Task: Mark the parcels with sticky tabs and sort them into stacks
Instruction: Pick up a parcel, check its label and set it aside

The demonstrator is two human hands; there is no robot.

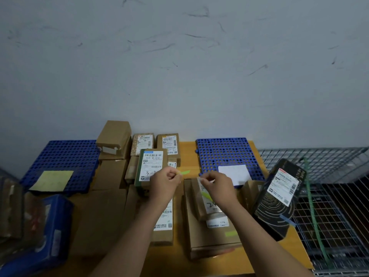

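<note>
a small brown parcel [209, 208] lies on a larger box [211, 240]. over its far end the right hand [217, 186] curls its fingertips together; what they pinch cannot be told. the left hand [165, 181] pinches a green sticky tab [184, 172] before a labelled parcel [150, 166]. behind lies a blue mat [227, 152].

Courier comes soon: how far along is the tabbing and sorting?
Done: green tabs show on the parcel marked 24 and the brown box under it; the black box has a blue tab. In hand: the left hand pinches a green tab. Left: the parcel marked 3 and the parcels behind it show no tab.
</note>
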